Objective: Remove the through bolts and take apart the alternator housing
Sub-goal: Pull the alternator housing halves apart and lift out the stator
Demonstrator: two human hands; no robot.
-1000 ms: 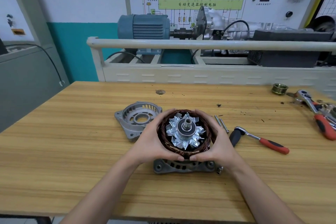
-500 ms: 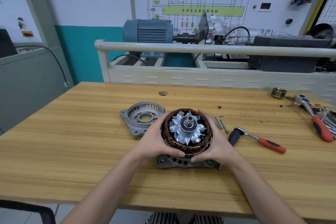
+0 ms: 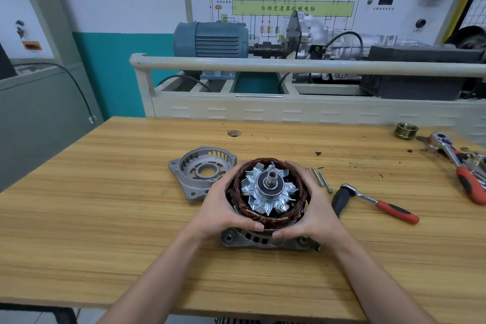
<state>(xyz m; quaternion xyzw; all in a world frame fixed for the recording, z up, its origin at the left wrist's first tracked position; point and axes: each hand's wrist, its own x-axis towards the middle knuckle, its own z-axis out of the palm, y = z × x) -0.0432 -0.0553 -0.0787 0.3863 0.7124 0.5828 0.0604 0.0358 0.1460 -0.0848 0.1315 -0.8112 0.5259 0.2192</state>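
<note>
Wooden bench (image 3: 105, 231): both hands, left (image 3: 223, 208) and right (image 3: 315, 212), remain clamped around copper-wound stator ring (image 3: 265, 218), unmoved; grey aluminium front housing (image 3: 202, 172) lies beyond left, separation unfinished.

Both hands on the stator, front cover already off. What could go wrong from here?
1. Both hands, left hand and right hand, grip the bare copper stator winding; prying could nick it.
2. If the stator sticks, the rear housing may lift too.
3. The loose through bolts beside the ratchet could roll if knocked.
</note>
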